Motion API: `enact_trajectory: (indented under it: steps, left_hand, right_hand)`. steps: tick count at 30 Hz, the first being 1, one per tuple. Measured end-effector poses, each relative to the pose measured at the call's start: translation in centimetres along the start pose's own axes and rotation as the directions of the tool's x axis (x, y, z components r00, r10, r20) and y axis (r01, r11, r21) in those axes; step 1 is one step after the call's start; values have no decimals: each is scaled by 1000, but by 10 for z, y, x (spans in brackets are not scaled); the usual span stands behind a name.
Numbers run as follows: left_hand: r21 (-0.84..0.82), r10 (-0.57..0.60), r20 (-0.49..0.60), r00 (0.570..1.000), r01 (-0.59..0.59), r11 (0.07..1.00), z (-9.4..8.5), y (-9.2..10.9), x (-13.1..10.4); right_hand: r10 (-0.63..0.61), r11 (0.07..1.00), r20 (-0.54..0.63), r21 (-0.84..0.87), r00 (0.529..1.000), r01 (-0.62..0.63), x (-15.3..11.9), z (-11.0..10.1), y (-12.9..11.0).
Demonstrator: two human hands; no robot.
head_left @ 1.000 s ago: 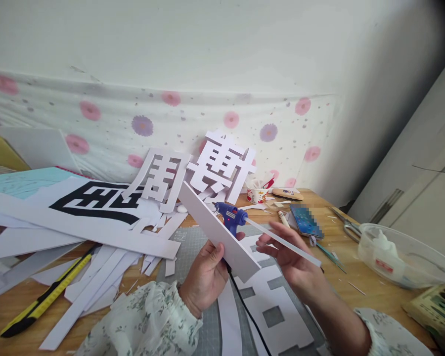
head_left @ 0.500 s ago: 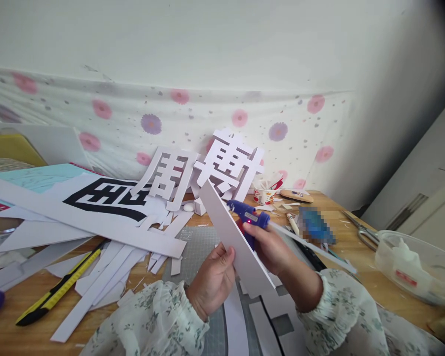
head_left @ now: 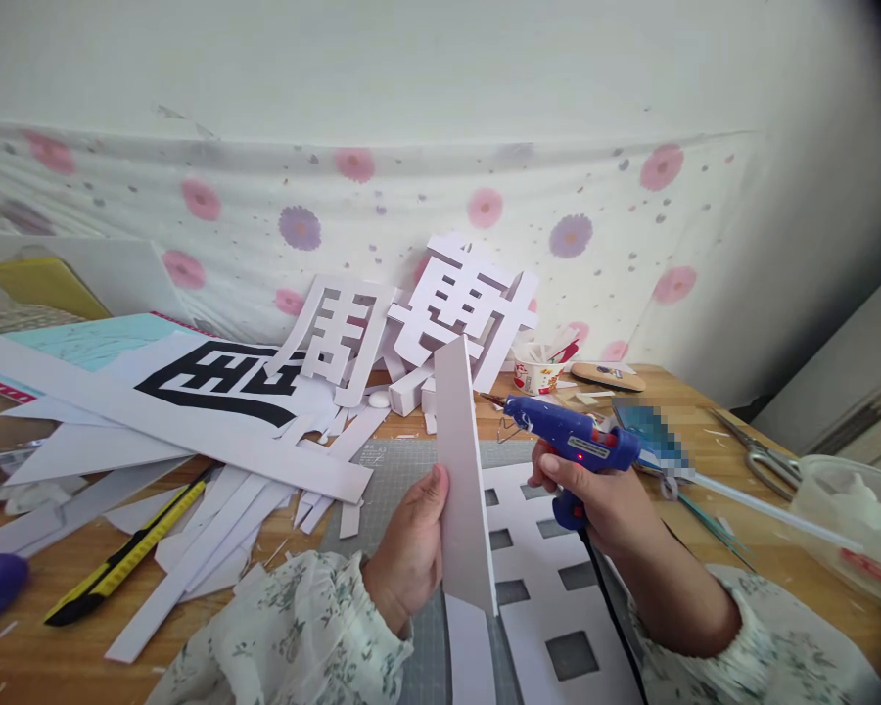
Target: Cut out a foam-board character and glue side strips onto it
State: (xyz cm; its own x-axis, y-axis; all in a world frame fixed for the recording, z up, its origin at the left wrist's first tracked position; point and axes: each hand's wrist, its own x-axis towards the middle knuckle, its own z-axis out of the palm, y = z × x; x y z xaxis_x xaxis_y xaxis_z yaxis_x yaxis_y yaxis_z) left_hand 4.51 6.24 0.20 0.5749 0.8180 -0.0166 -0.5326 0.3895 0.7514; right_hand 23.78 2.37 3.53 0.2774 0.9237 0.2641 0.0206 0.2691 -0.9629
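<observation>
In my left hand (head_left: 411, 548) a white foam board strip (head_left: 459, 480) stands nearly upright, gripped by its left edge. My right hand (head_left: 594, 499) is closed round the handle of a blue hot glue gun (head_left: 565, 431). Its nozzle points left toward the strip's upper part, with a small gap between them. A clear glue stick (head_left: 764, 499) sticks out of the gun's back. Below the hands, a white board with square cut-outs (head_left: 535, 607) lies on the grey cutting mat (head_left: 396, 470), partly hidden by the strip.
White cut-out characters (head_left: 338, 338) lean at the back. On the left lie white offcuts (head_left: 212, 548), a printed character sheet (head_left: 206, 382) and a yellow utility knife (head_left: 132, 548). On the right are a paper cup (head_left: 535, 374), scissors (head_left: 767, 460) and a clear plastic tub (head_left: 852, 529).
My right hand has drawn the glue gun right, away from the strip. The strip has turned more upright in my left hand, uncovering the board with cut-outs.
</observation>
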Motion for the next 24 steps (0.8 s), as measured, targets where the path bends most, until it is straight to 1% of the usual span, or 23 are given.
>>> enact_trajectory:
  steps: [2, 6, 10, 16, 20, 24]
  left_hand:
    - [44, 0, -15, 1000, 1, 999, 1, 2, -1]
    - [115, 3, -32, 999, 1, 993, 4, 6, -3]
    - [143, 23, -22, 999, -20, 990, 5, 5, -3]
    - [140, 17, -18, 1000, -14, 990, 4, 5, -4]
    - [143, 27, -8, 1000, -26, 989, 5, 7, -4]
    - [144, 29, -14, 999, -27, 989, 6, 8, -4]
  right_hand:
    - [17, 1000, -67, -24, 998, -18, -2, -1, 3]
    - [61, 995, -124, -66, 990, -70, -5, 0, 5]
    - [88, 990, -205, -91, 975, -108, -7, 5, 1]
    - [21, 989, -212, -138, 977, -51, -7, 8, -5]
    - [-27, 991, -193, -137, 981, 0, -6, 7, -3]
    - [-31, 989, -181, -150, 983, 3, -6, 4, 1]
